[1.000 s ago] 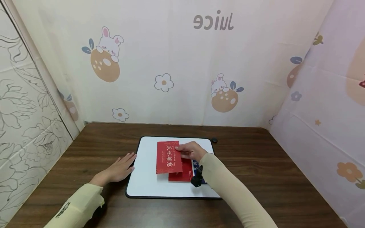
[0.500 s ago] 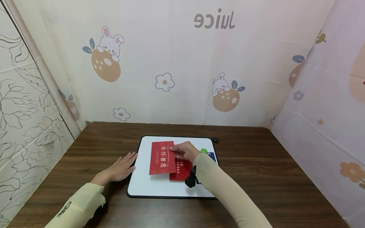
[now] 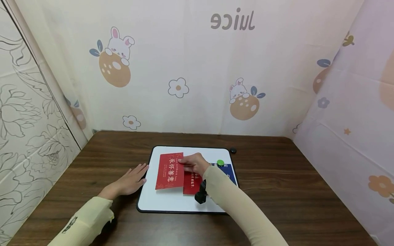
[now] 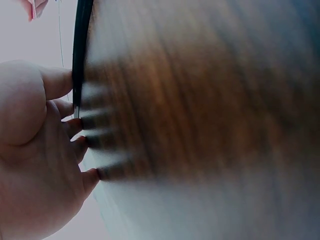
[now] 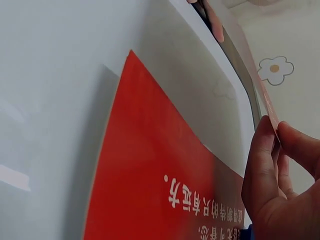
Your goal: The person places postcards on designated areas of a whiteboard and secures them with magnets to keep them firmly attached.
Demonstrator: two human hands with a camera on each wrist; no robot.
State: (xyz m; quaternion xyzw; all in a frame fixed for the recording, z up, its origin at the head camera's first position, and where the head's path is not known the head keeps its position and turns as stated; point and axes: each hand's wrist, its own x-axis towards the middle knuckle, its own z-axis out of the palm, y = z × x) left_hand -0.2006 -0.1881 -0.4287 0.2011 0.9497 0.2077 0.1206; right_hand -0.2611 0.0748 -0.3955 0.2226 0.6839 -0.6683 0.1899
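My right hand [image 3: 195, 163] pinches the right edge of a red card [image 3: 169, 171] with white lettering, between thumb and fingers. The card hangs tilted over the left half of a black-rimmed whiteboard [image 3: 166, 201]. Another red card [image 3: 191, 186] lies on the board below my right hand, partly covered by the held card. In the right wrist view, this lower red card [image 5: 145, 150] shows white characters, and the pinched card appears nearly edge-on. My left hand [image 3: 129, 182] rests flat with fingers spread, its fingertips at the board's left rim.
A blue card [image 3: 228, 171] with white characters lies on the board's right side, a round green magnet-like disc [image 3: 220, 162] at its top edge. A small black round object [image 3: 233, 150] sits on the wooden table [image 3: 295, 191] beyond the board's corner. A patterned curtain [image 3: 197, 68] hangs behind.
My right hand has moved left with the pinched red card, uncovering more of the lower red card, the blue card and the green disc. My left hand has stayed in place.
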